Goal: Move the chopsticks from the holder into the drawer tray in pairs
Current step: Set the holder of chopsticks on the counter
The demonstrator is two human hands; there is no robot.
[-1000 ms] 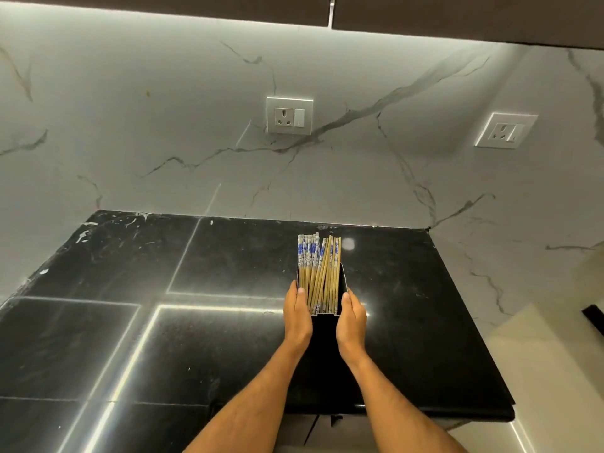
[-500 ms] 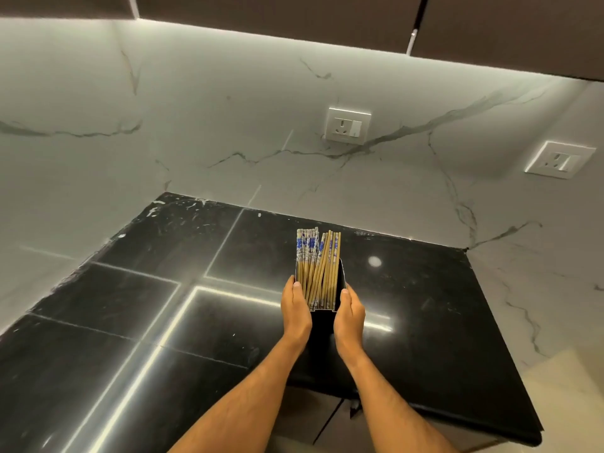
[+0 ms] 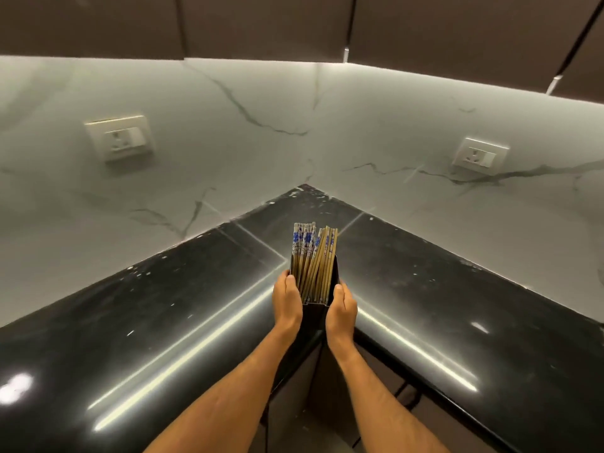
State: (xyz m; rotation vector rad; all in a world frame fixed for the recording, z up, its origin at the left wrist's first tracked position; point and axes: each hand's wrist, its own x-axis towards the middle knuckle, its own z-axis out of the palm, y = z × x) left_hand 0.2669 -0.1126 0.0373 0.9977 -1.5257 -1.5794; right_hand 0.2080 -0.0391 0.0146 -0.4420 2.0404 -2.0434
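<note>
I stand at the inner corner of a glossy black counter (image 3: 163,322), pale marble walls (image 3: 228,152) behind it and dark cabinets (image 3: 261,24) above. I carry the black holder (image 3: 313,313) between both palms so it stays upright. My left hand (image 3: 287,302) and right hand (image 3: 341,305) press its sides, fingers curled round. The chopsticks (image 3: 312,256) stand inside; no drawer tray shows yet.

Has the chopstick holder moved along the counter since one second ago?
Yes. The holder, in both hands, has gone leftward from the straight counter to its inner corner; sockets shifted, as the camera turned too.
</note>
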